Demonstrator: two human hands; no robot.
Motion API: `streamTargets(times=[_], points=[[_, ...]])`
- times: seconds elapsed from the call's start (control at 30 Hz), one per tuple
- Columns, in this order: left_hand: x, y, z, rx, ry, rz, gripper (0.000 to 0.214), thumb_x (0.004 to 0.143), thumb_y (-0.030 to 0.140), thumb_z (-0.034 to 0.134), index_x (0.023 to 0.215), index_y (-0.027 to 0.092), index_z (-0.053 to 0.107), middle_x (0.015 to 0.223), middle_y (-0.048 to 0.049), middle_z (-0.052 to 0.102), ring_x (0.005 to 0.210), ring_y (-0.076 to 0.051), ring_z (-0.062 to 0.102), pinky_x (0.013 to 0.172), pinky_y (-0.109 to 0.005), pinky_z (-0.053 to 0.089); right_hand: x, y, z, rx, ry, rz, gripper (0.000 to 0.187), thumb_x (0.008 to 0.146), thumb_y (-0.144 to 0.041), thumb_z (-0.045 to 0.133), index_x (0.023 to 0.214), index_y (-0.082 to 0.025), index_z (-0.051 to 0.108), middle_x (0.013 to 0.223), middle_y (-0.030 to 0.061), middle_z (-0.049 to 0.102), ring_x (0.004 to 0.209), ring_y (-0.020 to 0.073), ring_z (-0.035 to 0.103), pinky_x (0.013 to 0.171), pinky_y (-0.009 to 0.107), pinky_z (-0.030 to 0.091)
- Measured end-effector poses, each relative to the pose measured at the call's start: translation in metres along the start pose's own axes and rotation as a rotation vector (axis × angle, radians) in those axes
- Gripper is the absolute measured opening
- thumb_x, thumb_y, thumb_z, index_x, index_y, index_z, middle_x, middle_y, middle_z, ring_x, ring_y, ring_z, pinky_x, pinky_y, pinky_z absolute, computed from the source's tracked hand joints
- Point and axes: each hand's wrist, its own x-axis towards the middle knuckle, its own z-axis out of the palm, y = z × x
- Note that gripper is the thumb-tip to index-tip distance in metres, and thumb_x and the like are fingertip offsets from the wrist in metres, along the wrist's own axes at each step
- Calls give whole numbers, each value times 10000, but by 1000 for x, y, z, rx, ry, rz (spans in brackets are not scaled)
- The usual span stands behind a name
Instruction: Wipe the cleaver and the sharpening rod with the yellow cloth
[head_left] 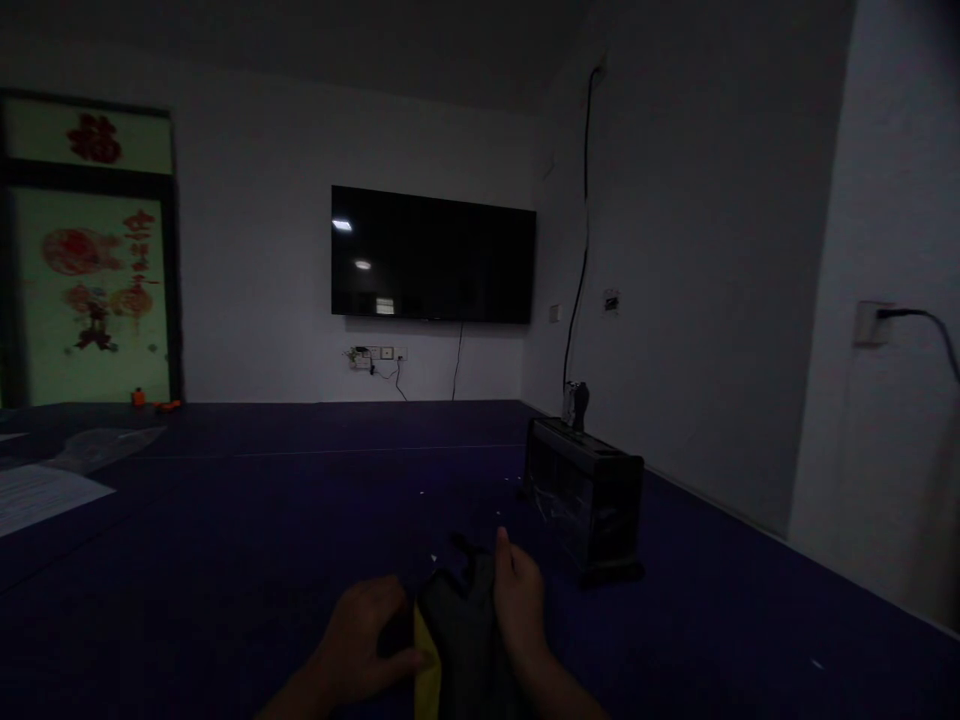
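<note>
A dark grey cloth item with a yellow part (469,630) is at the bottom middle, over the dark blue tabletop. Its lower end runs out of the picture, and the dim light hides its exact kind. My left hand (360,635) is at its left side, fingers curled and the thumb against the yellow part. On the right side my right hand (521,605) grips the grey cloth, thumb pointing up and the other fingers mostly hidden. A small black strap-like end sticks out at the top of the cloth, between the hands.
A black box-shaped device (585,490) stands on the blue tabletop (315,520), right of my hands. Paper sheets (45,495) and clear plastic (105,445) lie at left. Small orange objects (138,397) sit at the far left edge. A television (435,255) hangs on the wall.
</note>
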Motion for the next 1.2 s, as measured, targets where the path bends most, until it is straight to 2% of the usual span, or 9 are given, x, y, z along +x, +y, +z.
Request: streamTargets(times=[0.1,0.17,0.3,0.4,0.5,0.6,0.87,1.03,1.2], points=[[0,3,3,34,-46,3,356,827,537,468,761,195,542,690,-30,594,618,-150,574,531,-235,424,0,3,3,49,-23,49,619,773,-768,273,478,-229,349,451,-37,363,450,120,363,444,254,266],[0,4,5,64,-59,10,272,833,452,494,754,195,536,683,-26,595,608,-144,573,529,-232,416,-3,2,5,24,-70,23,618,775,-765,277,484,-226,364,455,-33,386,453,123,379,453,254,271],[0,1,9,103,-65,15,218,847,345,482,691,194,499,632,-13,579,563,-136,558,497,-229,380,-13,-5,6,-103,-232,-125,595,872,-646,254,532,-204,463,508,6,525,500,139,500,510,249,313],[1,-1,10,105,-83,11,205,860,301,461,692,192,502,635,-16,588,565,-136,567,501,-227,378,-22,-10,6,-314,-309,-275,549,928,-526,264,579,-196,530,558,27,601,543,148,556,544,253,310],[1,-1,11,102,-81,6,207,868,276,442,692,191,507,647,-22,601,573,-136,577,508,-224,380,-28,-15,5,-507,-373,-419,482,944,-432,299,638,-199,588,641,36,655,611,157,595,571,260,304],[0,0,11,88,-76,-3,193,871,250,426,716,192,523,664,-22,613,579,-131,583,512,-218,379,-30,-20,3,-607,-472,-491,407,929,-402,359,681,-210,620,716,27,682,665,159,615,583,258,309],[2,-1,12,89,-75,-31,257,883,233,377,675,194,522,640,-19,595,561,-116,562,508,-198,384,-30,-31,-1,-663,-662,-466,294,878,-405,463,774,-220,667,848,31,709,784,174,639,644,246,366],[3,0,10,94,-98,-43,299,895,244,349,660,192,526,642,-27,598,560,-124,565,498,-208,382,-30,-30,0,-638,-686,-432,294,861,-435,488,835,-225,692,904,36,710,853,192,640,711,257,387],[3,-1,10,101,-96,-35,307,899,246,338,658,191,521,628,-24,595,550,-122,562,492,-211,371,-30,-30,0,-652,-693,-424,331,832,-494,514,804,-218,695,881,47,706,833,197,637,683,261,386]])
